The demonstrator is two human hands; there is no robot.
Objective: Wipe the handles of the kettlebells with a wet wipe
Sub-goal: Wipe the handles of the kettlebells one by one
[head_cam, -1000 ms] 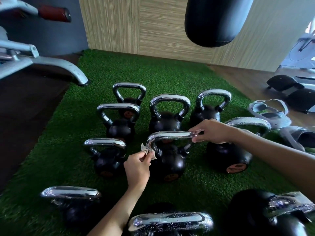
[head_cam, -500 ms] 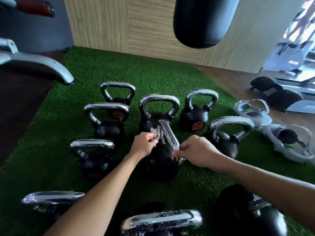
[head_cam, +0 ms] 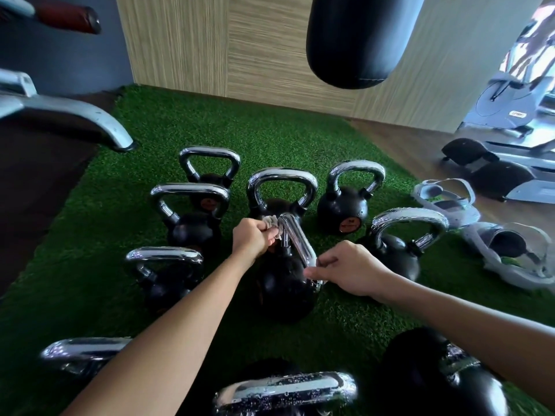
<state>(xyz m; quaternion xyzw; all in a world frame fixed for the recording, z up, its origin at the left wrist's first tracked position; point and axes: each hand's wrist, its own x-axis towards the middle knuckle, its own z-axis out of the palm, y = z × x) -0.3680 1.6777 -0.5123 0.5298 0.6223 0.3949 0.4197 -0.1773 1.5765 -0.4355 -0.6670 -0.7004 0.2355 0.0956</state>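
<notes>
Chrome handle (head_cam: 300, 244) of the middle kettlebell (head_cam: 282, 298), lying left to right a second ago, now runs near to far. The left hand (head_cam: 253, 237) clenches the wet wipe (head_cam: 270, 221) against its far end, and the right hand (head_cam: 345, 268) pinches the near end. I think a fresh side is now reachable for wiping.

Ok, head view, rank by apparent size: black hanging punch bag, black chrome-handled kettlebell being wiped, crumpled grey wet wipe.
1. Black hanging punch bag, cropped at top.
2. Black chrome-handled kettlebell; nearer the camera, true size unsure.
3. Crumpled grey wet wipe, partly inside the left hand.
</notes>
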